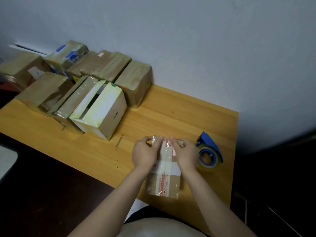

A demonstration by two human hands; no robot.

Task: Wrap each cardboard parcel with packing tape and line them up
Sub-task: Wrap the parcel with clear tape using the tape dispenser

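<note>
A small cardboard parcel (165,181) with red print and a white label lies on the wooden table (95,151) in front of me. A strip of clear packing tape (166,152) runs lengthwise over its top. My left hand (145,153) and my right hand (185,154) sit on the parcel's far end, fingertips pinching the crinkled tape end at the far edge. A blue tape dispenser (209,151) with a roll of clear tape stands just right of my right hand.
Several taped parcels (97,106) crowd the table's far left corner against the grey wall (188,48). The table's right edge drops to a dark floor (277,185). A dark surface (42,185) lies at the lower left.
</note>
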